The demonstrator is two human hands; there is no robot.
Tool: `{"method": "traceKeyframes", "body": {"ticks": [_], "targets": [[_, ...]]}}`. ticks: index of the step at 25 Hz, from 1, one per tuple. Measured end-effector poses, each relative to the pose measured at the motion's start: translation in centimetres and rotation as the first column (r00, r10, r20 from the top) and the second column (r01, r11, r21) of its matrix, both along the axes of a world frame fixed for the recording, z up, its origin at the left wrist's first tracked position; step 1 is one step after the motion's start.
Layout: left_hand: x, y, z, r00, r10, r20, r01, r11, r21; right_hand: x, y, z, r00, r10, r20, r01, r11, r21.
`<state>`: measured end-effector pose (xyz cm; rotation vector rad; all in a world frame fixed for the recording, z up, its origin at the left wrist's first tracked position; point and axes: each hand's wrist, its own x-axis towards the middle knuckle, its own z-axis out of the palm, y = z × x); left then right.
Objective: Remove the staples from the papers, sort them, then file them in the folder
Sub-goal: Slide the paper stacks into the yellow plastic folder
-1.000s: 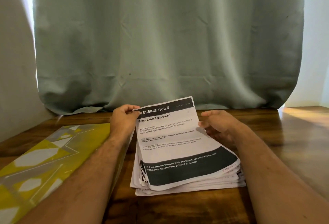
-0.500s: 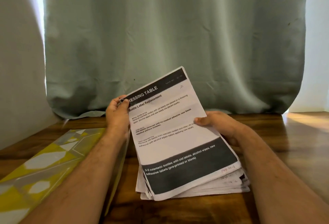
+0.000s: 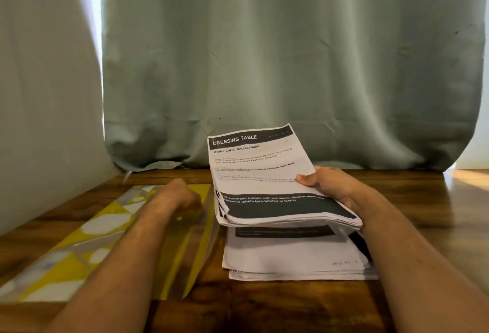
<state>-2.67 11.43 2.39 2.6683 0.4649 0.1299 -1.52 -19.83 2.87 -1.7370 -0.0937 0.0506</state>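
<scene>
Wooden table [image 3: 264,311] sat against a green curtain [image 3: 264,54]. Right hand [image 3: 328,187] gripped a lifted bundle of papers [image 3: 262,173], thumb on top, fingers underneath, just above the remaining stack [image 3: 296,256]. Left hand [image 3: 180,197] was blurred over the yellow folder [image 3: 79,248], left of the stack; fingers looked curled, grip unclear.

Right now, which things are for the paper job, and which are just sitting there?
For the job:
- bundle of papers, gripped by the right hand
- pile of papers lying on the table
- yellow folder, with the left hand over it

Just there:
- curtain
- wooden table
- wall
</scene>
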Motion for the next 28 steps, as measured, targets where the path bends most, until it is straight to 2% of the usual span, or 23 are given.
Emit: {"method": "traceKeyframes", "body": {"ticks": [2, 4, 8, 12, 16, 21, 28], "targets": [[-2.2, -0.4, 0.3, 0.978, -0.040, -0.204, 0.072, 0.985, 0.156, 0.2, 1.2, -0.3, 1.000, 0.002, 0.002, -0.002, 0.998, -0.059], [-3.2, -0.5, 0.0, 0.964, -0.063, -0.257, 0.114, 0.976, 0.188, 0.3, 2.1, -0.8, 1.000, 0.005, -0.025, -0.007, 0.998, -0.069], [-3.2, 0.1, 0.0, 0.965, -0.052, -0.258, 0.100, 0.979, 0.177, 0.7, 2.6, -1.6, 0.999, -0.022, -0.037, 0.014, 0.975, -0.221], [-2.5, 0.7, -0.5, 0.971, -0.036, -0.236, 0.082, 0.979, 0.188, 0.6, 2.7, -1.6, 0.997, -0.050, -0.057, 0.031, 0.956, -0.293], [-0.4, 2.0, -2.6, 0.994, -0.029, -0.106, 0.040, 0.994, 0.099, -0.4, 2.7, -0.9, 0.996, -0.067, -0.055, 0.048, 0.957, -0.288], [-1.5, 1.4, -3.0, 0.972, -0.028, -0.232, 0.044, 0.997, 0.065, -0.6, 2.8, -0.9, 0.992, -0.124, -0.039, 0.107, 0.951, -0.291], [-1.3, 1.5, -2.7, 0.989, 0.090, -0.115, -0.081, 0.994, 0.079, -0.6, 3.3, -1.0, 0.988, -0.144, -0.048, 0.121, 0.939, -0.322]]}}
